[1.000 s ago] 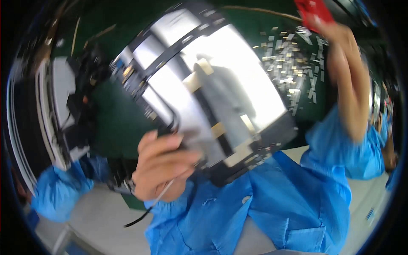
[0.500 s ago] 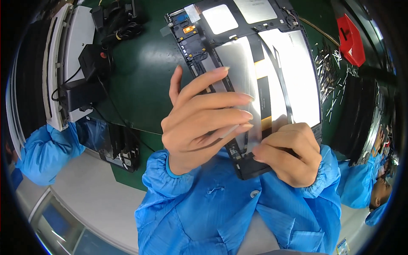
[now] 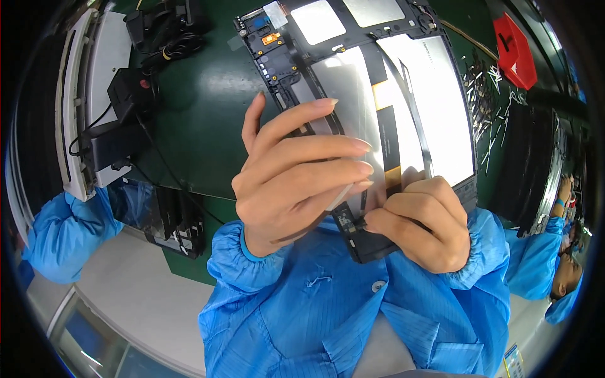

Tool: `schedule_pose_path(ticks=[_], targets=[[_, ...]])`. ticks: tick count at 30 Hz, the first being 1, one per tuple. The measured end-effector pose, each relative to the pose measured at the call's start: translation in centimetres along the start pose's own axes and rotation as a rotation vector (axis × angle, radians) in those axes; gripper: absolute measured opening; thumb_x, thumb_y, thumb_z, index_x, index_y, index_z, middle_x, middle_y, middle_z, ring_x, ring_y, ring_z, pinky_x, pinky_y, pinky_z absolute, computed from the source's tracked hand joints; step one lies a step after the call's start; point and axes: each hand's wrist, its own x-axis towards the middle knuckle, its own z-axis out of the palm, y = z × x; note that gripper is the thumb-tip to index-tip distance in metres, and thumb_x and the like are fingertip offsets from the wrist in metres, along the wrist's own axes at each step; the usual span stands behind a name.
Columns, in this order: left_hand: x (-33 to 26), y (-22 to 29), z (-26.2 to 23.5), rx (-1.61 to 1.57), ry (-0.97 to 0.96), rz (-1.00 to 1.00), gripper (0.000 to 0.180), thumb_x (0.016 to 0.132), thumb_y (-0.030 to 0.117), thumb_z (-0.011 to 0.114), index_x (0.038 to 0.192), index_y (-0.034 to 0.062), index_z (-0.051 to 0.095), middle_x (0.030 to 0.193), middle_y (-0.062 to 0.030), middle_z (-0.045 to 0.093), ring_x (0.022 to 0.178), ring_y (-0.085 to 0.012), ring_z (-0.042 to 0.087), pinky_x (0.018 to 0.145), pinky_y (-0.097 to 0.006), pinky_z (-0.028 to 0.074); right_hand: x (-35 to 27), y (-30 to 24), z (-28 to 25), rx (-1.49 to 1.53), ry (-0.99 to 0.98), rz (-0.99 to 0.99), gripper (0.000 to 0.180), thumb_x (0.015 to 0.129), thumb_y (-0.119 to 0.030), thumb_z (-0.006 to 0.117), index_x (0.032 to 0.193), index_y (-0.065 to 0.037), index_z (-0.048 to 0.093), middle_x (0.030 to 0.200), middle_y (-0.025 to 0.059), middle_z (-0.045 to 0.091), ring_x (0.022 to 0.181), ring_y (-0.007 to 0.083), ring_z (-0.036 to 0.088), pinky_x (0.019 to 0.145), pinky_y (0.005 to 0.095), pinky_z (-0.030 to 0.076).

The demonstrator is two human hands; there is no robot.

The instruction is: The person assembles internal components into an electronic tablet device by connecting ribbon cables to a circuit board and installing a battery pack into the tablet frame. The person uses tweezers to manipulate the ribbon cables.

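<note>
An opened tablet (image 3: 353, 88) lies tilted before me, its metal-faced battery, black frame and flat cables (image 3: 413, 107) bare. My left hand (image 3: 296, 170) reaches over its left side, fingers stretched across the battery. Between its lower fingers and thumb sits a thin strip (image 3: 339, 198), pale at one end; a dark length shows under the palm. At the tablet's near end my right hand (image 3: 425, 223) is curled closed. Its thumb and fingertip press together by the small circuit board (image 3: 345, 220); what they pinch is hidden.
Black power adapters (image 3: 129, 94) with cables stand at the left, beside a white rail (image 3: 88, 94). Another dark device (image 3: 173, 220) lies near the left table edge. Right of the tablet are scattered thin strips (image 3: 485, 107) and a red tray (image 3: 513, 50). Co-workers' blue sleeves (image 3: 69, 236) show at both sides.
The tablet and both hands appear slightly further left and up in the picture. My right thumb now sits nearer the small circuit board, and more of the dark strip shows under my left palm.
</note>
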Motion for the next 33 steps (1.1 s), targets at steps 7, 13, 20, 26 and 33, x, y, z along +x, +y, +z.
schedule_pose_path(ticks=[7,13,20,26,33], targets=[[-0.1,-0.2,0.1,-0.021,0.014,0.013,0.019,0.068,0.014,0.078,0.085,0.0130,0.070,0.091,-0.0059,0.070,0.109,-0.0315,0.058,0.107,-0.053,0.023,-0.1,0.0,0.0,-0.013,0.003,-0.003,0.031,0.052,-0.010,0.067,0.082,-0.004,0.067,0.084,0.0054,0.057,0.076,0.0196,0.056,0.066,0.0311,0.051],[0.0,-0.1,0.4,-0.005,0.045,-0.004,0.014,0.071,0.018,0.076,0.081,0.0109,0.070,0.087,-0.0058,0.070,0.107,-0.0312,0.059,0.107,-0.053,0.023,-0.2,0.3,0.0,-0.032,0.001,-0.072,0.033,0.050,-0.012,0.067,0.082,-0.004,0.067,0.087,0.0050,0.058,0.076,0.0196,0.054,0.064,0.0299,0.050],[1.6,-0.2,-0.1,0.007,0.018,0.039,0.013,0.070,0.018,0.076,0.078,0.0105,0.072,0.085,-0.0051,0.070,0.106,-0.0307,0.059,0.107,-0.051,0.022,-0.1,0.5,0.0,-0.016,-0.018,-0.106,0.034,0.048,-0.013,0.064,0.080,-0.003,0.067,0.089,0.0050,0.058,0.077,0.0200,0.053,0.062,0.0290,0.049],[2.9,0.6,-0.1,0.224,-0.142,-0.112,0.013,0.064,0.015,0.078,0.076,0.0154,0.075,0.090,0.0011,0.070,0.112,-0.0220,0.055,0.108,-0.045,0.019,-0.3,0.6,0.1,-0.029,-0.027,-0.112,0.035,0.049,-0.014,0.062,0.082,-0.004,0.067,0.089,0.0051,0.058,0.077,0.0199,0.053,0.062,0.0287,0.048],[2.8,0.7,-0.3,0.188,-0.159,-0.174,0.009,0.065,0.012,0.078,0.071,0.0138,0.072,0.093,0.0009,0.070,0.114,-0.0211,0.054,0.109,-0.046,0.017,-0.3,0.0,-0.2,-0.052,-0.067,-0.064,0.035,0.052,-0.015,0.064,0.085,-0.007,0.069,0.088,0.0024,0.058,0.078,0.0180,0.054,0.064,0.0286,0.049]])
